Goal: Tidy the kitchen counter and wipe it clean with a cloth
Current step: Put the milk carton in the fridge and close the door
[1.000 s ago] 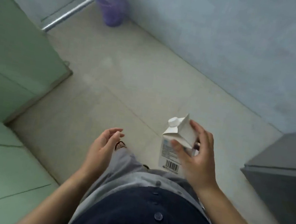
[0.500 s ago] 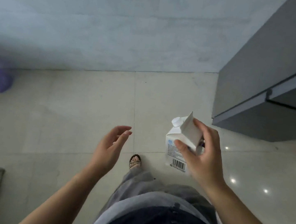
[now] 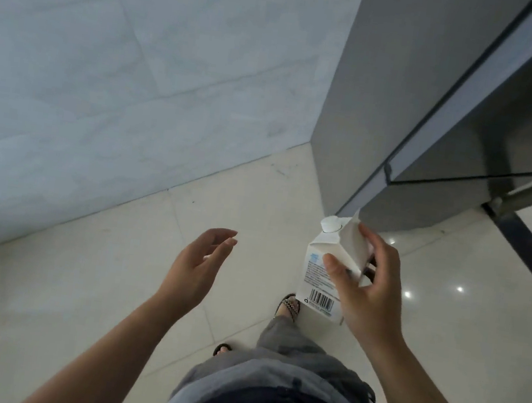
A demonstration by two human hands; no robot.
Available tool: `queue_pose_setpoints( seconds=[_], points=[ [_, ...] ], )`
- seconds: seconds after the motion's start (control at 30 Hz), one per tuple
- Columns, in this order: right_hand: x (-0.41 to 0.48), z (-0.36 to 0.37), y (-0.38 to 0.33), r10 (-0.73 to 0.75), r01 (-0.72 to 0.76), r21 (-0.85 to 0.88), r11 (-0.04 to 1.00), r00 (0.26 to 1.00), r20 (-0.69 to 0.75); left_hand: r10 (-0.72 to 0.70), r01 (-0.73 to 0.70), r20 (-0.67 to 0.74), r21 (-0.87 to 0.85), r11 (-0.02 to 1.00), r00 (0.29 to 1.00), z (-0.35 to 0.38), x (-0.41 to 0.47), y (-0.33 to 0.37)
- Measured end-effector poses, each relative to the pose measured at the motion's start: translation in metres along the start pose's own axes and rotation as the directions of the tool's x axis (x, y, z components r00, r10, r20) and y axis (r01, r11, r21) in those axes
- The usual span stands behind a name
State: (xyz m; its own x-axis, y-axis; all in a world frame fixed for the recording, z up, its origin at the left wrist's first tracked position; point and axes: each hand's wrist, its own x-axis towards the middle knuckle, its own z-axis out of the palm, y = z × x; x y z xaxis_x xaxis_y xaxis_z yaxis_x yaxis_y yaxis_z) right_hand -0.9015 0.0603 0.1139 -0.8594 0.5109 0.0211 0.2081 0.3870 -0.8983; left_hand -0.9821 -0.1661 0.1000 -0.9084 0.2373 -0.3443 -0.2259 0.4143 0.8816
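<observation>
The right hand (image 3: 372,283) has its grip clamped on a white carton (image 3: 327,267), thumb pressed on the near face and fingers wrapped around the far side, just under the sloped top with its white screw cap. The carton is upright, tilted slightly, carried in the air close to the lower front corner of the grey refrigerator (image 3: 383,98), whose door seams run up to the right. The left hand (image 3: 199,260) is empty, its grip apart, palm turned inward, on the far side of the carton from the refrigerator and well apart from both.

Below the hands is pale tiled floor (image 3: 78,278), with sandalled feet showing under grey trousers. A tiled wall (image 3: 107,62) meets the refrigerator's side.

No counter and no cloth are in view, so how tidy the counter is cannot be told. By my reading, this is the tidying part of the job: one item is off the counter and on its way to storage, probably in the refrigerator. Opening a door, setting the carton inside, and all of the wiping appear to remain.
</observation>
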Motion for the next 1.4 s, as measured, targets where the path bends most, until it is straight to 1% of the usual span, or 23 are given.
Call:
queue_pose_setpoints(
  seconds=[0.13,0.27,0.43,0.53,0.63,0.8,0.9,1.07,1.17,1.23,1.33,1.4],
  points=[
    [0.062,-0.020,-0.001,-0.029,0.029,0.003,1.000,0.998,-0.057,0.041,-0.042,0.012,0.044,0.998,0.999,0.021,0.050,0.032],
    [0.118,-0.040,-0.001,-0.047,0.049,0.012,0.999,0.989,-0.143,0.110,-0.115,0.061,0.074,0.991,0.992,0.046,0.106,0.072],
    [0.160,-0.065,-0.002,-0.014,0.015,0.001,1.000,0.967,-0.254,0.197,-0.218,0.184,0.097,0.971,0.963,0.076,0.169,0.127],
    [0.182,-0.078,-0.003,0.016,-0.016,0.001,1.000,0.937,-0.349,0.232,-0.261,0.274,0.074,0.962,0.933,0.094,0.211,0.164],
    [0.207,-0.084,-0.010,0.036,-0.040,0.001,0.999,0.877,-0.479,0.307,-0.354,0.381,0.058,0.934,0.872,0.113,0.252,0.202],
    [0.241,-0.088,-0.027,0.098,-0.108,0.024,0.994,0.756,-0.647,0.432,-0.532,0.555,0.022,0.847,0.711,0.145,0.308,0.269],
    [0.258,-0.090,-0.033,0.120,-0.131,0.039,0.991,0.691,-0.713,0.500,-0.610,0.605,-0.030,0.792,0.619,0.167,0.331,0.301],
    [0.276,-0.092,-0.035,0.118,-0.157,0.030,0.987,0.585,-0.802,0.586,-0.662,0.636,-0.154,0.733,0.502,0.204,0.345,0.329],
    [0.285,-0.093,-0.036,0.130,-0.184,0.035,0.982,0.535,-0.835,0.610,-0.681,0.655,-0.193,0.707,0.447,0.218,0.343,0.334],
    [0.290,-0.096,-0.036,0.113,-0.203,0.011,0.979,0.500,-0.859,0.641,-0.717,0.642,-0.196,0.669,0.422,0.226,0.342,0.332],
    [0.295,-0.098,-0.036,0.105,-0.226,-0.004,0.974,0.471,-0.876,0.669,-0.768,0.626,-0.168,0.618,0.401,0.235,0.343,0.329],
    [0.294,-0.096,-0.036,0.105,-0.253,-0.013,0.967,0.447,-0.888,0.676,-0.775,0.619,-0.164,0.610,0.400,0.239,0.342,0.328]
  ],
)
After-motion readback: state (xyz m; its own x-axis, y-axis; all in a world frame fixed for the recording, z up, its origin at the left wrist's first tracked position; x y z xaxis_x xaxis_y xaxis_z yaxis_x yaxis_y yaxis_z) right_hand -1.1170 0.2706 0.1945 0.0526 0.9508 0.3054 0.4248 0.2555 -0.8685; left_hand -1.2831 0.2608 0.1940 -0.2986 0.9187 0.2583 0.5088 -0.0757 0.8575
